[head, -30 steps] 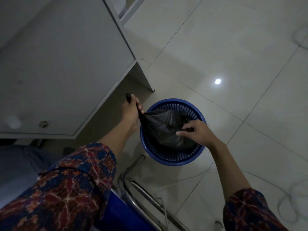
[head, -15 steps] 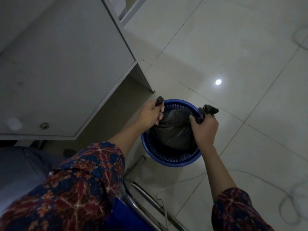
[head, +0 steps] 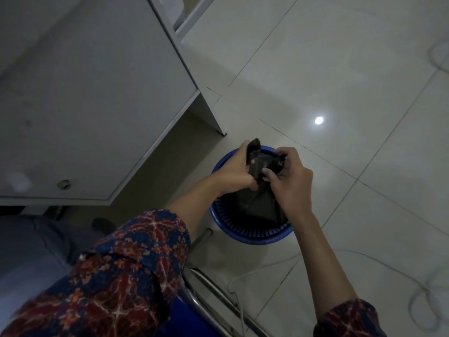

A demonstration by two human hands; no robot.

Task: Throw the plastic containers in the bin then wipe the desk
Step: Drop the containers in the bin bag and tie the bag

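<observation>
**Two hands at the bag, desk still unwiped**

Half the job, at a guess, looks near its end. Nothing of the containers themselves shows; if they are anywhere, I would judge them inside the black bag, though that is hidden from where I stand.

Largest first: the pale tiled floor (head: 340, 69) fills the room, with a white cable (head: 267, 266) trailing across it. The desk (head: 85, 93) runs along the left, grey and bare where I can see it, with no cloth on it and no sign of wiping yet.

Just beside the desk's leg stands the blue bin (head: 255, 235), upright on the floor. The bag (head: 261, 205) sits in it, its top gathered up above the rim.

Both hands meet at that gathered top. The left hand (head: 237, 170) grips one bunched end, fingers (head: 250, 176) curled tight round it. The right hand (head: 291, 183) pinches the other end, fingers bent onto the plastic. The ends touch between them, so I take this as tying or closing the bag.

Left to do, as I judge it: finish the knot, let go, then find a cloth and wipe the desk.
</observation>
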